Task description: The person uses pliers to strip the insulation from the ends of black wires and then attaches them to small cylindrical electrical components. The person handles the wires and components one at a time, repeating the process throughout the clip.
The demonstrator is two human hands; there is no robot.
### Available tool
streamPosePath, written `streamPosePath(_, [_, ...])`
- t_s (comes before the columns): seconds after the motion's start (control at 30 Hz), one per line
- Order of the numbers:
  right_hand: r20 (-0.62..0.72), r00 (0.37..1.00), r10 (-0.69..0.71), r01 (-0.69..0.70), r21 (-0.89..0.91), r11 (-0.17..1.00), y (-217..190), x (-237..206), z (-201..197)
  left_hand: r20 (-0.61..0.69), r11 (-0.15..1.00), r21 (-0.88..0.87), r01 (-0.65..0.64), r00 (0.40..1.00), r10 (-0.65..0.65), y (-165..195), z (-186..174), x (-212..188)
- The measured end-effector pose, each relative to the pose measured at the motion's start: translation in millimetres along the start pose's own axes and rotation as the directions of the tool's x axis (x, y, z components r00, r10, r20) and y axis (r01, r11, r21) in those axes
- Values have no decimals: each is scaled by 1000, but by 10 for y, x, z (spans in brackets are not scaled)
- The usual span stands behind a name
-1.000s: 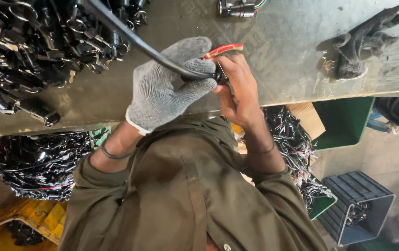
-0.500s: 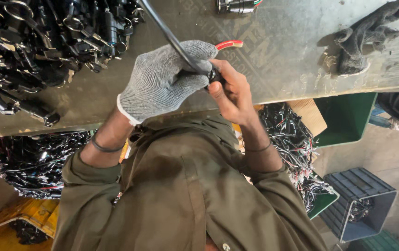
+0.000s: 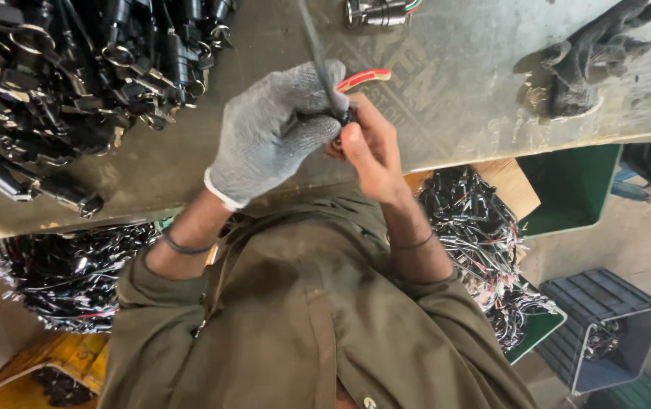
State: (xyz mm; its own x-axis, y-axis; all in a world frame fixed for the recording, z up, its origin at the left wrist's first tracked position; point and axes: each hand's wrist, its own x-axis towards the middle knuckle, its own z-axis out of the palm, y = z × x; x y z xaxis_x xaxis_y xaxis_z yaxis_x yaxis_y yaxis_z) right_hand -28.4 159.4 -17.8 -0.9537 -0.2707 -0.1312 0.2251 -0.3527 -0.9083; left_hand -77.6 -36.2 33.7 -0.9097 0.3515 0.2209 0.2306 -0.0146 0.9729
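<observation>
Left hand (image 3: 276,132): gloved, closed around black cable (image 3: 312,38).
Right hand (image 3: 371,148): bare, pinching cable end.
Surroundings: red-handled pliers (image 3: 363,77) behind hands; spare glove (image 3: 587,57), pile of black parts (image 3: 60,76) on bench (image 3: 454,106).

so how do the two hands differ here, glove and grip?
The left hand wears a grey knit glove; the right hand is bare. The left hand closes around a thin black cable that runs up out of frame; the right hand pinches a small dark part at the cable's end with its fingertips, a red-handled tool beside it. Both meet over the metal bench, wrists banded.
</observation>
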Motion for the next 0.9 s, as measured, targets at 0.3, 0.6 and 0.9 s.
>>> streamPosePath(0.3, [-3, 997, 73, -72, 132, 989, 263, -68, -143, 270, 821, 133, 556, 776, -569, 57, 43, -15])
streamPosePath(0.6, [324, 936, 139, -118, -83, 990, 114, -106, -297, 376, 985, -147, 91, 926, -30, 18, -33, -105])
streamPosePath(0.9, [-180, 970, 166, -170, -5, 985, 573, -72, -186, 110, 776, -492, 396, 912, -396, -266, 212, -237])
